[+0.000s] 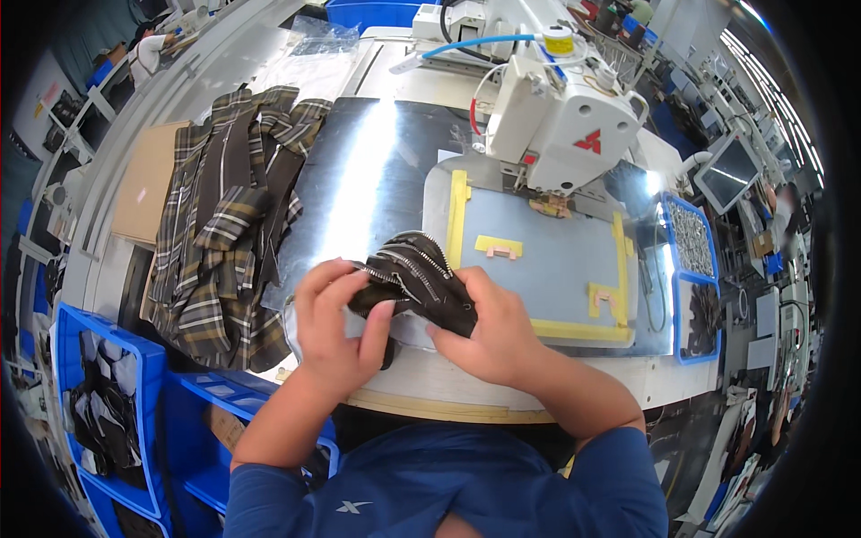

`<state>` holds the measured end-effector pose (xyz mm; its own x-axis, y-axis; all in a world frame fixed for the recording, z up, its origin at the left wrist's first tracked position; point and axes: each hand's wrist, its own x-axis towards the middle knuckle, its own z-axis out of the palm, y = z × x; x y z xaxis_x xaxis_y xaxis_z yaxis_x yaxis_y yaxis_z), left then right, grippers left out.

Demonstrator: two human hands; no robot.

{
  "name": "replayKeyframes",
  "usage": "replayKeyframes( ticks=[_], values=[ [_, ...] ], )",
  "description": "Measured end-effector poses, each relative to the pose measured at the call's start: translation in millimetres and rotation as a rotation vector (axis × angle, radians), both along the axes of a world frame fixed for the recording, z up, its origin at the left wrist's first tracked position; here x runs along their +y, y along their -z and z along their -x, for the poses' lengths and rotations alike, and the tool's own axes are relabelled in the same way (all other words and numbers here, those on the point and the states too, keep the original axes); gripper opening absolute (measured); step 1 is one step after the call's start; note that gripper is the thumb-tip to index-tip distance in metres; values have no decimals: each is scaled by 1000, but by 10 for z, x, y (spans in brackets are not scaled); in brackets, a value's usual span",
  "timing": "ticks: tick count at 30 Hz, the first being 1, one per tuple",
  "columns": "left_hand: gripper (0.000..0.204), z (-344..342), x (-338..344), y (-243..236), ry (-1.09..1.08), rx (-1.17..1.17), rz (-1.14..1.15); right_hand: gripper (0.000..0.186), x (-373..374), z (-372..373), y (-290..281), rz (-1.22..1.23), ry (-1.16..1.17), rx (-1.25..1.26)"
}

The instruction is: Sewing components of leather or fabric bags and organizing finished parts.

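Note:
A bunched stack of dark brown zippers [408,273] with silvery metal teeth is between my hands, above the front edge of the machine table. My left hand [336,327] pinches the stack's left end, thumb and fingers closed around it. At the right end my right hand [493,330] grips the same zippers, with its thumb at the near side and fingers behind. Some white material [413,330] shows under the stack, partly covered by the hands. Just beyond lies the dark shiny metal plate [390,170] of the table.
A white sewing machine head [574,125] stands over a clamp plate [556,238] edged with yellow tape. Plaid fabric pieces [193,296] are piled at left beside cardboard [148,184]. A blue tray of small metal parts [691,238] sits right; blue bins [157,386] stand lower left. Another person [146,56] is far left.

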<state>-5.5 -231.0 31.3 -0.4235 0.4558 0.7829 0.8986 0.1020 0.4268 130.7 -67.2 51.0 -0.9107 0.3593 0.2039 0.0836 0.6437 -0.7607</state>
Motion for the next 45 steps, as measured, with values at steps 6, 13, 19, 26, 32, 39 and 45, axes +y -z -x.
replayKeyframes(
  ticks=[6,13,19,26,32,39,45],
  values=[
    [67,99,-261,280,40,-396,-63,41,42,-38,-45,154,89,73],
    [74,17,-140,65,644,-1420,-301,39,-92,18,-207,602,-79,178],
    [53,55,-134,197,695,-1700,-460,31,-152,68,-193,984,-223,157],
    [52,80,-144,185,702,-1816,-409,22,-149,72,-92,927,-160,141],
    [59,77,-95,176,988,-1677,-386,20,-153,97,67,847,-128,204],
    [59,72,-109,187,835,-1671,-388,26,-118,62,1,839,-154,226],
    [63,94,-112,214,829,-1668,-396,36,-118,5,-170,850,-174,144]
  ],
)
